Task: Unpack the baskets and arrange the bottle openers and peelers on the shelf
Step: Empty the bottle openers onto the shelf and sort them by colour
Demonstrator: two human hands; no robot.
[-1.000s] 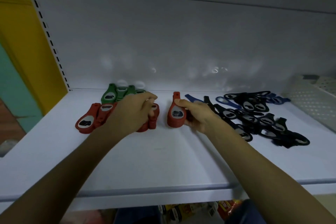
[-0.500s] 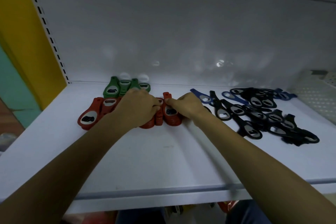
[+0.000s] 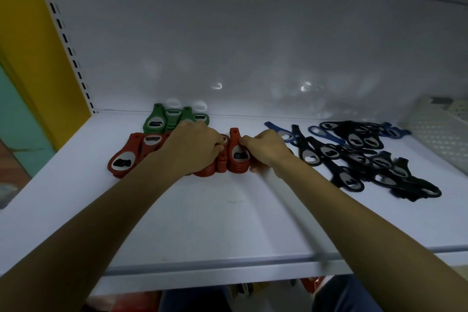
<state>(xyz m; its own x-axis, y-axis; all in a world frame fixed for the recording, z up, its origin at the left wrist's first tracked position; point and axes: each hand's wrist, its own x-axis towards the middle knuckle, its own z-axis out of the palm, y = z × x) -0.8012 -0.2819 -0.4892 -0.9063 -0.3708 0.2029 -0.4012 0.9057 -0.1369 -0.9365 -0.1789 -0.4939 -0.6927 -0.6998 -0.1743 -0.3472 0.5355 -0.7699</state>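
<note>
and there was the left hand (image 3: 195, 147), knuckles up and fingers curled down over the row of red openers (image 3: 124, 159) lying on the white shelf (image 3: 228, 223), while the right hand (image 3: 266, 149) pinched the red opener (image 3: 236, 157) at the row's right end, fingertips at its neck, holding it hard against its neighbours. behind that row sat the green openers (image 3: 174, 116) by the back wall, and to the right the black and blue openers (image 3: 354, 154) lay in a loose tangled heap, with a white perforated basket (image 3: 440, 129) at the shelf's far right.
</note>
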